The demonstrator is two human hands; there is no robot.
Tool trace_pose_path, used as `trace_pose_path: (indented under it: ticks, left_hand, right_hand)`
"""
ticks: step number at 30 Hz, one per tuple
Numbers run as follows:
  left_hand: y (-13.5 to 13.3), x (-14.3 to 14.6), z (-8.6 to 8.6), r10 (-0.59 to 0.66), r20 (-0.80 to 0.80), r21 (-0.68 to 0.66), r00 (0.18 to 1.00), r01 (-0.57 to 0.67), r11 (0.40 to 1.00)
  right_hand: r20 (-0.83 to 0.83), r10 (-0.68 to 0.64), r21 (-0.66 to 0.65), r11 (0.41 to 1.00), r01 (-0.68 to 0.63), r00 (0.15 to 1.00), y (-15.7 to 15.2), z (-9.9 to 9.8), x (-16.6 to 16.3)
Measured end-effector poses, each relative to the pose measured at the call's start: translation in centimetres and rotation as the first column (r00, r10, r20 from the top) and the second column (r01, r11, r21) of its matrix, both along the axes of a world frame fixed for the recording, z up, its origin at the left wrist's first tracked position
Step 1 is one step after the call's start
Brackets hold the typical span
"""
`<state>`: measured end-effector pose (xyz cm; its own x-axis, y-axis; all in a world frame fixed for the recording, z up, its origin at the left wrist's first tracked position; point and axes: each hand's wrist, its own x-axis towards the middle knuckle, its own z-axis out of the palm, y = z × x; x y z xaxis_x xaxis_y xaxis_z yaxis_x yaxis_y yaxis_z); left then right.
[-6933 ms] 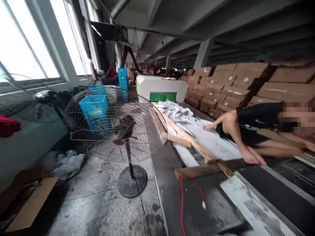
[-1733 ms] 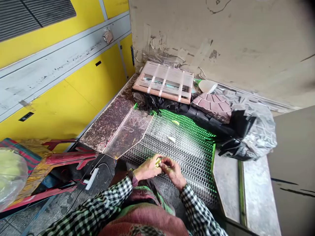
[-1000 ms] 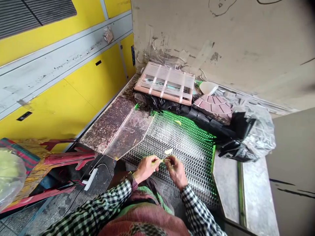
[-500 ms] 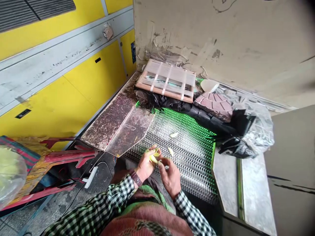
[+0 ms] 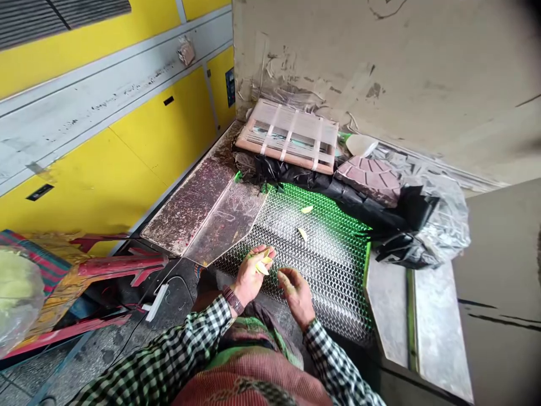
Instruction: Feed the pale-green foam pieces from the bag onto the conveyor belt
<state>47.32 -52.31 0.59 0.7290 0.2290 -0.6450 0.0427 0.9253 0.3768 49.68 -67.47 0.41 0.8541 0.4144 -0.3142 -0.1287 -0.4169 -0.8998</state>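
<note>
The left hand (image 5: 249, 276) was half cupped, gripping small pale yellow slivers (image 5: 262, 268) against its fingers. Just right of it, the right hand (image 5: 296, 296) was open and empty, fingers loosely curled, above a silvery honeycomb wire mesh (image 5: 333, 282) with glowing green edges, where two more pale yellow slivers (image 5: 302, 234) lay well apart from the hands.

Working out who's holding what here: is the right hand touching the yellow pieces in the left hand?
Apart. The head view shows a clear gap between the right hand and the yellow pieces held in the left hand, with wire mesh showing through it.
</note>
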Motion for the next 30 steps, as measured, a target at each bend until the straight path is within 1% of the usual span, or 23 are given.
trace_pose_path:
  ticks: [2, 4, 7, 9, 11, 13, 14, 15, 17, 19, 20, 21, 22, 23, 24, 25, 26, 27, 28, 30]
  left_hand:
    - [-0.5, -0.1, 0.0, -0.028, 0.045, 0.019, 0.999, 0.027, 0.999]
    - [-0.9, -0.2, 0.0, -0.042, 0.064, 0.023, 0.997, 0.040, 0.999]
    - [-0.5, -0.2, -0.3, -0.020, 0.048, 0.009, 0.999, 0.020, 1.000]
    - [0.0, -0.3, -0.4, 0.015, 0.011, 0.000, 1.000, -0.015, 1.000]
    - [0.6, -0.5, -0.5, 0.029, -0.027, -0.003, 0.999, -0.029, 1.000]
    - [0.8, -0.7, -0.4, 0.005, -0.037, -0.005, 0.999, -0.006, 1.000]
    - [0.8, -0.8, -0.4, -0.010, -0.032, -0.004, 0.999, 0.010, 1.000]
    - [0.6, -0.9, -0.3, -0.024, -0.021, -0.002, 0.999, 0.024, 1.000]
    - [0.1, -0.9, -0.1, -0.043, 0.024, 0.009, 0.999, 0.043, 0.999]
    - [-0.7, -0.9, 0.1, -0.069, 0.072, 0.026, 0.995, 0.068, 0.997]
    - [-1.0, -0.8, 0.2, -0.091, 0.090, 0.033, 0.992, 0.088, 0.996]
    - [-1.3, -0.8, 0.3, -0.115, 0.098, 0.039, 0.989, 0.112, 0.993]
    - [-1.5, -0.8, 0.3, -0.133, 0.088, 0.043, 0.987, 0.130, 0.991]
    - [-1.6, -0.7, 0.3, -0.139, 0.064, 0.044, 0.988, 0.137, 0.990]
    - [-1.5, -0.7, 0.3, -0.132, 0.029, 0.046, 0.991, 0.131, 0.990]
    - [-1.3, -0.6, 0.2, -0.115, -0.012, 0.050, 0.993, 0.115, 0.992]
    - [-1.1, -0.6, 0.1, -0.095, -0.052, 0.056, 0.994, 0.098, 0.994]
    - [-0.8, -0.6, 0.0, -0.078, -0.086, 0.062, 0.993, 0.083, 0.995]
    - [-0.5, -0.7, -0.1, -0.070, -0.106, 0.069, 0.992, 0.078, 0.995]
    - [-0.1, -0.7, -0.3, -0.076, -0.114, 0.080, 0.991, 0.086, 0.993]
  right_hand:
    - [0.123, 0.101, -0.007, 0.995, -0.101, 0.987, 0.9, 0.6, 0.0]
    - [0.236, 0.142, -0.033, 0.990, -0.139, 0.961, 1.7, 1.0, -0.2]
    - [0.310, 0.128, -0.077, 0.991, -0.109, 0.942, 1.6, 0.5, -0.4]
    - [0.364, 0.120, -0.161, 0.985, -0.064, 0.924, 0.6, -0.3, -0.3]
    - [0.447, 0.133, -0.305, 0.952, 0.010, 0.885, -0.8, -1.1, 0.2]
    - [0.523, 0.178, -0.424, 0.903, 0.073, 0.834, -1.8, -1.4, 0.8]
    - [0.544, 0.196, -0.452, 0.888, 0.088, 0.816, -2.1, -1.2, 1.0]
    - [0.549, 0.206, -0.456, 0.886, 0.084, 0.810, -2.1, -0.9, 1.1]
    - [0.506, 0.186, -0.385, 0.923, 0.028, 0.843, -1.3, -0.1, 1.0]
    - [0.375, 0.133, -0.230, 0.972, -0.047, 0.917, -0.1, 0.4, 0.7]
    - [0.295, 0.105, -0.142, 0.988, -0.065, 0.950, 0.5, 0.5, 0.6]
    - [0.226, 0.071, -0.069, 0.996, -0.057, 0.972, 1.0, 0.3, 0.4]
    - [0.180, 0.031, -0.029, 0.999, -0.027, 0.983, 1.2, 0.0, 0.4]
    - [0.175, -0.010, -0.027, 1.000, 0.015, 0.984, 1.2, -0.5, 0.4]
    - [0.219, -0.051, -0.060, 0.996, 0.065, 0.974, 0.9, -1.0, 0.5]
    - [0.301, -0.072, -0.119, 0.986, 0.113, 0.951, 0.4, -1.5, 0.6]
    - [0.402, -0.059, -0.191, 0.971, 0.147, 0.914, -0.2, -2.0, 0.8]
    - [0.500, -0.010, -0.263, 0.951, 0.163, 0.866, -0.9, -2.4, 1.0]
    - [0.578, 0.068, -0.332, 0.930, 0.158, 0.813, -1.5, -2.5, 1.2]
    - [0.650, 0.225, -0.430, 0.896, 0.108, 0.726, -2.5, -2.3, 1.3]
